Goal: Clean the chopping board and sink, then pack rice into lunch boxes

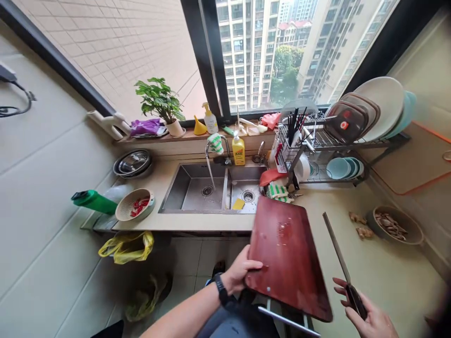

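Note:
My left hand grips the near left edge of a dark red wooden cutting board, its thumb lying on top. The board is held over the counter's front edge, its far end near the right sink basin. Small wet bits lie on its upper half. To the right, my right hand holds a kitchen knife by its black handle, some fingers loosely extended. The blade points up and away, seen nearly edge-on. Water runs from the tap into the left basin of the steel sink.
A yellow sponge lies in the right basin. The dish rack stands behind the board. On the right are ginger pieces and a bowl of sliced food; on the left, a colander with red chillies. A yellow bag hangs below.

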`<state>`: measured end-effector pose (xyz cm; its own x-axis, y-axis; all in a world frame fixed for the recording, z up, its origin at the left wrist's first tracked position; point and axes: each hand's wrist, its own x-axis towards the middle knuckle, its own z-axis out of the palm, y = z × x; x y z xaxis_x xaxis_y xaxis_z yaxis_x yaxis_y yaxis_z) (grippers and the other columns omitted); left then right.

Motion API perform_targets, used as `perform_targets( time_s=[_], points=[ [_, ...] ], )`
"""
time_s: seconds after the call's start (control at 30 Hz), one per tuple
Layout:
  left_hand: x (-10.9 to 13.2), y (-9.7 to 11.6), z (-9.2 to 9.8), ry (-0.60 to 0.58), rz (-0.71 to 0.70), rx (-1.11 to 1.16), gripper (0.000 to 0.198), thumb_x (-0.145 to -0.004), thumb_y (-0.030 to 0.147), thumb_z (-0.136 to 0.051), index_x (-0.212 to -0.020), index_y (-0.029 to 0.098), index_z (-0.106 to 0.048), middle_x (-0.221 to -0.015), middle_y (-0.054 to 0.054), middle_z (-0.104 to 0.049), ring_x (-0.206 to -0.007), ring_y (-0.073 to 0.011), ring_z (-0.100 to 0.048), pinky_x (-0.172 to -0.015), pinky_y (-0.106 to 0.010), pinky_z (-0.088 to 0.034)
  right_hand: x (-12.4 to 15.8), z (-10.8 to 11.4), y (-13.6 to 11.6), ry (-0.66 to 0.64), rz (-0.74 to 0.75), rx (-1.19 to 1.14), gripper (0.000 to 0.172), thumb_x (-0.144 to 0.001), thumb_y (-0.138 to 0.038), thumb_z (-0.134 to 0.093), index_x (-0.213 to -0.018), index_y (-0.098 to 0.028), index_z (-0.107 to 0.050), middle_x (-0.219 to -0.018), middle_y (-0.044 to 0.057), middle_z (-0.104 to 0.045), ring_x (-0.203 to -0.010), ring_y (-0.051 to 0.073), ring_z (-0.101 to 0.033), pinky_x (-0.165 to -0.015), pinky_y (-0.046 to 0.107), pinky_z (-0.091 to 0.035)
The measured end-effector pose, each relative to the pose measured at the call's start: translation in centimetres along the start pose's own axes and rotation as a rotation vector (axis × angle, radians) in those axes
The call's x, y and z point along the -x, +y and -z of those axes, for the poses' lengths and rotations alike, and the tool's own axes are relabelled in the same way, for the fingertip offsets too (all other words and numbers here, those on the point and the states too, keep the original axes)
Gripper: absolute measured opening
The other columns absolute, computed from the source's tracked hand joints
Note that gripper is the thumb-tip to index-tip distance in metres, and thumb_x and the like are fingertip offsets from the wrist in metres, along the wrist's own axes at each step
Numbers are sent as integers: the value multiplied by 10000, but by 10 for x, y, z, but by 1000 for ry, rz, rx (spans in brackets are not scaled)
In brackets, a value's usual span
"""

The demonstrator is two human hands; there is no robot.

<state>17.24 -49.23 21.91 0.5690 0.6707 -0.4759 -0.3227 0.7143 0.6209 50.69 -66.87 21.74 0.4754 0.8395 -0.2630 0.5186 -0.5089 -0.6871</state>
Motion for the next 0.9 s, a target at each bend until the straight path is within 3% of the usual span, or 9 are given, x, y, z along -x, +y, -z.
perform_targets(
  time_s=[0.07, 0.17, 0.23, 0.3, 0.37, 0.47, 0.63, 0.77, 0.9],
  points=[
    [36, 48, 44, 86, -73, -48, 667, -611, 225, -925, -1226, 193, -670, -1330, -149, -709, -1188, -337, -680, -1021, -440, -542, -10, -6, -40, 10, 82, 9, 428, -716, -516, -610, -1061, -287, -719, -882, 53, -745, -714, 262, -678, -641, 355, -540],
    [75, 114, 114, 275, -165, -112, 733, -617, 207, -921, -1295, 196, -641, -1326, -139, -717, -1172, -330, -696, -1003, -433, -565, -31, -29, -99, 30, 196, 37, 330, -788, -600, -624, -814, -273, -656, -804, 53, -690, -680, 231, -623, -652, 335, -520],
    [83, 150, 158, 387, -210, -136, 766, -621, 203, -913, -1327, 202, -616, -1268, -124, -742, -1071, -310, -735, -923, -428, -602, -48, -51, -133, 28, 258, 9, 435, -834, -684, -590, -722, -264, -596, -746, 48, -652, -678, 219, -600, -668, 322, -514],
    [77, 182, 201, 487, -246, -145, 760, -619, 187, -901, -1318, 191, -603, -1161, -106, -770, -939, -273, -761, -818, -394, -625, -66, -77, -161, 41, 275, -19, 501, -833, -738, -578, -690, -258, -576, -707, 40, -632, -664, 213, -588, -663, 315, -510],
    [57, 211, 243, 549, -254, -135, 724, -619, 162, -885, -1284, 173, -599, -1072, -93, -782, -850, -245, -764, -753, -364, -628, -84, -104, -184, 62, 258, -50, 520, -796, -763, -600, -700, -252, -598, -718, 43, -656, -687, 220, -612, -669, 312, -518],
    [7, 252, 306, 530, -227, -107, 662, -637, 136, -860, -1244, 159, -596, -1022, -88, -784, -835, -236, -767, -761, -354, -627, -108, -144, -215, 57, 120, -92, 528, -736, -759, -651, -778, -233, -657, -730, 44, -696, -669, 219, -638, -646, 308, -527],
    [-94, 299, 395, 421, -85, -80, 572, -662, 122, -863, -1162, 161, -587, -993, -76, -776, -813, -219, -757, -785, -366, -623, -129, -201, -269, -88, -208, -236, 573, -755, -801, -626, -807, -230, -615, -493, -34, -529, -415, 163, -487, -444, 290, -402],
    [-154, 308, 437, 395, 87, -52, 583, -671, 103, -865, -1168, 181, -570, -990, -67, -767, -846, -235, -762, -842, -423, -617, -132, -235, -312, -156, -271, -373, 586, -787, -808, -629, -762, -225, -581, -534, -28, -537, -478, 162, -549, -502, 287, -464],
    [-188, 300, 459, 306, 258, -147, 529, -698, 126, -864, -1156, 157, -600, -979, -85, -779, -914, -266, -771, -903, -435, -600, -135, -267, -353, -215, -312, -535, 563, -784, -766, -699, -846, -216, -594, -681, -8, -598, -542, 161, -584, -560, 320, -540]
  ],
)
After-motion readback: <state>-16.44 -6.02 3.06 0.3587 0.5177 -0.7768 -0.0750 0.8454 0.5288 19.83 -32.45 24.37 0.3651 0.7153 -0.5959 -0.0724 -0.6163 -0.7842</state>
